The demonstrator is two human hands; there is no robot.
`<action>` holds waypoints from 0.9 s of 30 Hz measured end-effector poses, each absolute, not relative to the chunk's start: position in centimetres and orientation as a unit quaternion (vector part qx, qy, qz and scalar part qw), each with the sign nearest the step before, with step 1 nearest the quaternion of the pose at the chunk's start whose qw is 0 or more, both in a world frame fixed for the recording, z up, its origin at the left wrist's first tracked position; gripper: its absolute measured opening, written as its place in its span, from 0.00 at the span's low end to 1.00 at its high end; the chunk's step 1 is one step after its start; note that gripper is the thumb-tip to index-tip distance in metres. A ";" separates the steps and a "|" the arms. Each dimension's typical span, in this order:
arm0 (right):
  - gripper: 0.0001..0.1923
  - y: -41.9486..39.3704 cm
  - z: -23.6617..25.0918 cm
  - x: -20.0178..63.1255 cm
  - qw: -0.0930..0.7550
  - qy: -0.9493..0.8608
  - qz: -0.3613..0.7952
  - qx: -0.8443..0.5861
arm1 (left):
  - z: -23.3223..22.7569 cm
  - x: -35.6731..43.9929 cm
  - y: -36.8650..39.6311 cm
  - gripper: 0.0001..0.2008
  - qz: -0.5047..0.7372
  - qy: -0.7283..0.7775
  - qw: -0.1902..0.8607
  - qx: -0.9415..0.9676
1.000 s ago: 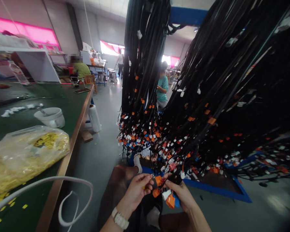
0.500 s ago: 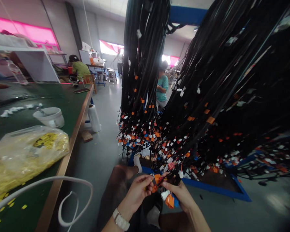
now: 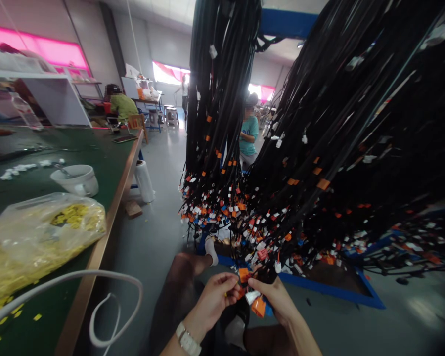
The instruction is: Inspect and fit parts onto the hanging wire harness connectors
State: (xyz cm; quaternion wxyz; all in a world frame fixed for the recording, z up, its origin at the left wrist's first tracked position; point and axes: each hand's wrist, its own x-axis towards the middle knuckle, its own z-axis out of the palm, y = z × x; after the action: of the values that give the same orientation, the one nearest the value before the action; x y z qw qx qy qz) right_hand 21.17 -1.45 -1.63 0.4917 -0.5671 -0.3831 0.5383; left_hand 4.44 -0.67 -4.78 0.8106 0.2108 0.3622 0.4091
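Observation:
My left hand (image 3: 217,296) and my right hand (image 3: 274,295) meet low in the middle of the view, over my lap. Both pinch a small cluster of orange connectors (image 3: 244,275) at the end of one black harness. A white connector (image 3: 251,296) and another orange connector (image 3: 258,307) hang under my right palm. Their black wires run up into the big hanging bundle of black wire harnesses (image 3: 319,148), whose ends carry several orange, white and blue plugs. A white watch (image 3: 187,341) sits on my left wrist.
A green workbench (image 3: 107,163) on the left carries a clear bag of yellow parts (image 3: 37,237), a white bowl (image 3: 76,179) and a white cable loop (image 3: 107,296). A blue rack frame (image 3: 330,289) lies on the floor. Other people sit at tables far behind.
Both hands have shifted slightly down and closer together. The orange connectors between my fingers have been turned, with the lower orange one drawn further under my right palm.

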 end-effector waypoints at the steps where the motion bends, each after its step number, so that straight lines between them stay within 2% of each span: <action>1: 0.18 -1.5 -1.6 21.1 0.492 -0.379 0.544 -0.564 | -4.9 4.6 -0.8 0.15 0.406 0.364 0.812 0.210; 10: 0.18 -1.5 -2.2 21.4 0.492 -0.374 0.551 -0.561 | -6.5 5.0 -0.9 0.18 0.400 0.387 0.807 0.197; 17: 0.17 -1.4 -2.7 21.7 0.484 -0.380 0.557 -0.557 | -7.4 5.1 -0.9 0.14 0.354 0.397 0.824 0.195; 27: 0.16 -1.4 -2.6 21.5 0.484 -0.378 0.567 -0.548 | -8.1 5.2 -0.8 0.12 0.358 0.421 0.808 0.203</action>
State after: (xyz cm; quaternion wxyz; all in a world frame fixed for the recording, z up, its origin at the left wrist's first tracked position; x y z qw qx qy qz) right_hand 21.50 -1.40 -2.61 0.4840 -0.5484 -0.3783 0.5674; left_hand 5.18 -0.85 -8.06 0.8085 0.2032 0.4209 0.3577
